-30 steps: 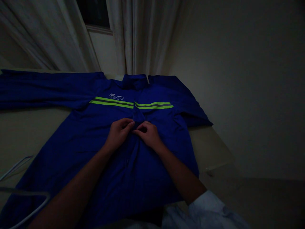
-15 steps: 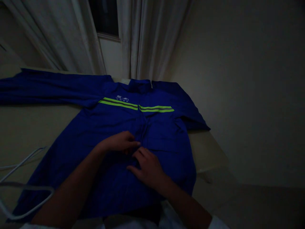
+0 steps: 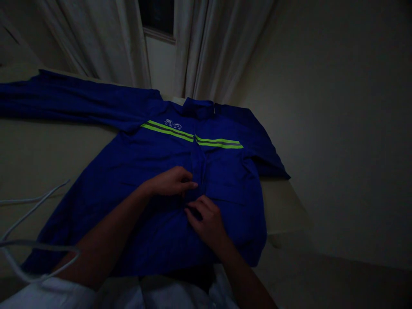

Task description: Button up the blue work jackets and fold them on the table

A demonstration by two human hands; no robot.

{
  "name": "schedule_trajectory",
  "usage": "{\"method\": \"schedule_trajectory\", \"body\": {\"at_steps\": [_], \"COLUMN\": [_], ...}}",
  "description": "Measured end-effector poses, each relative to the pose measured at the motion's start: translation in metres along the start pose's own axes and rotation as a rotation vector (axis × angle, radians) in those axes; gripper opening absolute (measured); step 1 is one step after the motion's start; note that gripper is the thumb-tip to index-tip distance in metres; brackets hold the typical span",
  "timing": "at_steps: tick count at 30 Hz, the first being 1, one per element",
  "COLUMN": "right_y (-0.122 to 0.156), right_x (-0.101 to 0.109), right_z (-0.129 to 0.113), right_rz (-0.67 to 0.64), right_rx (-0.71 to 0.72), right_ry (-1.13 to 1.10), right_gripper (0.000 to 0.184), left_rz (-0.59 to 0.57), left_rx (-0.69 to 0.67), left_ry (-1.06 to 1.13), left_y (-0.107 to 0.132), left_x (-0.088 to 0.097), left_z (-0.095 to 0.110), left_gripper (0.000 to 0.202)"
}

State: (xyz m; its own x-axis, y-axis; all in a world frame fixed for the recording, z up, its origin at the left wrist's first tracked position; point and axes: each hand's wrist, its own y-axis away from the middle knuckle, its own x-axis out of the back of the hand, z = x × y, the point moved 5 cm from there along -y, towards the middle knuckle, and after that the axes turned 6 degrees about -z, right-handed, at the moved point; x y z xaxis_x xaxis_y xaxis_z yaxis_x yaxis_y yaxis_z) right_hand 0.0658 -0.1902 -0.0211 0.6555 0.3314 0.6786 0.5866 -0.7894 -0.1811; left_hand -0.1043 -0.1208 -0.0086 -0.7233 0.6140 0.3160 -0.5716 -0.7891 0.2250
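Observation:
A blue work jacket [image 3: 154, 154] lies face up, its collar at the far side and a yellow-green reflective stripe [image 3: 219, 143] across the chest. White printing [image 3: 173, 124] marks the chest above the stripe. At the front placket [image 3: 199, 161], my left hand [image 3: 175, 181] pinches the cloth with thumb and fingers. Just nearer and to the right, my right hand [image 3: 206, 216] has its thumb and fingertips drawn together on the placket's edge. Any button or zip there is too dark to make out.
The pale table [image 3: 54, 150] carries the jacket, and its right edge [image 3: 289, 206] drops off near the wall. A white cable [image 3: 32, 244] loops at the lower left, beside my left forearm. Curtains [image 3: 219, 47] hang behind the table.
The view has shifted, so the jacket sits slightly higher and further right. My right hand's fingers have drawn closer together, while my left hand stays at the placket.

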Motion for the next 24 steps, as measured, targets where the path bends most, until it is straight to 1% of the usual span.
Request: {"method": "schedule_trajectory", "body": {"at_steps": [2,5,7,13,18,21,24], "right_y": [0.001,0.001,-0.001,-0.005,-0.006,-0.005,-0.004], "right_x": [-0.001,0.0,0.001,0.006,0.008,0.01,0.01], "right_z": [0.0,0.001,0.002,0.002,0.001,0.002,0.001], "right_rz": [0.005,0.009,0.005,0.011,0.069,0.114,0.129], "right_rx": [0.01,-0.01,-0.033,-0.052,-0.089,-0.112,-0.106], "right_ry": [0.012,-0.021,-0.048,-0.116,-0.167,-0.195,-0.194], "right_gripper": [0.011,0.011,0.01,0.013,0.008,0.006,0.005], "left_rz": [-0.02,-0.149,-0.2,-0.118,-0.04,-0.003,0.019], "left_rx": [0.016,0.073,0.074,-0.103,-0.14,-0.131,-0.135], "left_ry": [0.008,-0.01,-0.018,-0.119,-0.122,-0.095,-0.077], "left_y": [0.001,0.004,0.005,-0.003,-0.005,-0.005,-0.006], "left_x": [0.0,-0.005,-0.007,-0.009,-0.01,-0.011,-0.012], "left_z": [0.001,-0.001,-0.002,0.004,0.008,0.01,0.011], "left_gripper": [0.049,0.048,0.046,0.043,0.045,0.045,0.046]}}
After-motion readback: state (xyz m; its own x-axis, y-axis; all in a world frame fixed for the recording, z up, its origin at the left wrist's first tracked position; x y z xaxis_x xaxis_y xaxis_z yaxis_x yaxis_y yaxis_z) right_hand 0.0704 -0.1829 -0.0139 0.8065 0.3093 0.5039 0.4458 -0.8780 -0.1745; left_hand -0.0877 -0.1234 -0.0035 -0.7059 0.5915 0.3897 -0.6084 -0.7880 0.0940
